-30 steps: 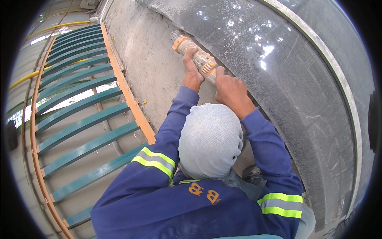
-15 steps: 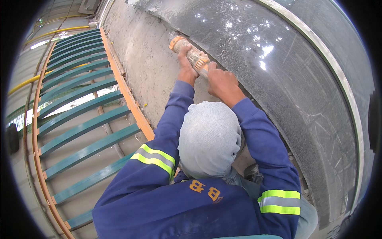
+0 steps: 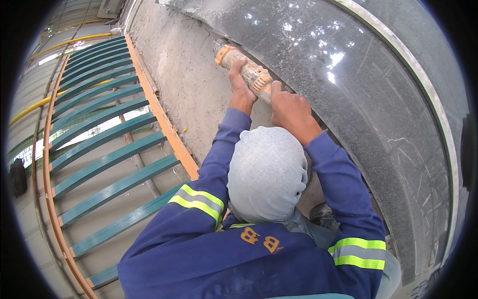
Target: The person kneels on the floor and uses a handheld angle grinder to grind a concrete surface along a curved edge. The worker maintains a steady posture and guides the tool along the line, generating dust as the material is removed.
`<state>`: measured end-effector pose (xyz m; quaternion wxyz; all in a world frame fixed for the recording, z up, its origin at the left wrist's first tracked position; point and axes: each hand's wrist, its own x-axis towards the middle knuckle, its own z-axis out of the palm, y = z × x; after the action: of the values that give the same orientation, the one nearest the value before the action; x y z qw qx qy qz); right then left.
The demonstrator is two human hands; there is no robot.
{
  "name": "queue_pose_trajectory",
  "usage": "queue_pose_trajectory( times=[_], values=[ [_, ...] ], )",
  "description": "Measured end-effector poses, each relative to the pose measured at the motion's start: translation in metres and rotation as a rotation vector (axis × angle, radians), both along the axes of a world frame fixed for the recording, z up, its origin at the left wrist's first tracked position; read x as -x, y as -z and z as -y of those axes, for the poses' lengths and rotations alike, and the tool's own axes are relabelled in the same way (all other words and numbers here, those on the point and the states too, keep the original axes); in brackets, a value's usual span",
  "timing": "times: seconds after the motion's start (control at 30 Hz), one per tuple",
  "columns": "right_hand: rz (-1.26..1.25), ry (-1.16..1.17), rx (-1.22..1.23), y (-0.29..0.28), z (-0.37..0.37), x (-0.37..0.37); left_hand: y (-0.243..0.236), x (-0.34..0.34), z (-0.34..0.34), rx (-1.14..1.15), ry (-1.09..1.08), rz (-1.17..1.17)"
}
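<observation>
A dusty orange-and-grey handheld power tool, seemingly a grinder (image 3: 245, 70), slants along the edge of a dark, glossy slab (image 3: 348, 99). Around the middle of its body wraps my left hand (image 3: 242, 89), the thumb on top. My right hand (image 3: 294, 110) is closed at its near end, knuckles up, close to the slab's edge. The tool's far tip lies beside that edge; whether it touches, I cannot tell. Both arms are in blue sleeves with reflective bands. Between them bulges a rounded shape in pale blue-grey cloth (image 3: 266, 174).
On the left runs a long rack of teal slats (image 3: 107, 154) between orange side rails (image 3: 167, 124). Bare concrete floor (image 3: 174, 74) lies between it and the slab. A pale metal strip (image 3: 413, 65) curves past the slab's right side. Yellow pipes (image 3: 37, 104) are at far left.
Both hands and the tool have shifted slightly right and toward me along the slab's edge. Both grips stay the same. The view has moved a little too.
</observation>
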<state>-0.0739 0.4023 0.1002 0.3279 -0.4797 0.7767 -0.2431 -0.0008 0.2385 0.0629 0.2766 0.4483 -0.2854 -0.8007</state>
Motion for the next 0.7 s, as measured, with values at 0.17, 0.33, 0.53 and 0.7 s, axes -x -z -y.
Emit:
queue_pose_trajectory(
  times=[0.17, 0.33, 0.53, 0.7],
  values=[
    [-0.063, -0.009, 0.038, 0.010, 0.007, -0.003, 0.004, -0.001, 0.007, 0.000, 0.023, -0.011],
    [-0.061, -0.011, 0.006, 0.013, 0.014, -0.006, 0.004, 0.001, 0.010, 0.024, 0.017, 0.028],
    [-0.032, -0.019, -0.013, 0.007, 0.009, -0.003, 0.001, 0.001, 0.008, -0.018, 0.023, 0.024],
    [0.006, -0.003, -0.002, -0.001, -0.003, -0.001, -0.007, 0.001, -0.005, -0.012, -0.008, 0.004]
  ],
)
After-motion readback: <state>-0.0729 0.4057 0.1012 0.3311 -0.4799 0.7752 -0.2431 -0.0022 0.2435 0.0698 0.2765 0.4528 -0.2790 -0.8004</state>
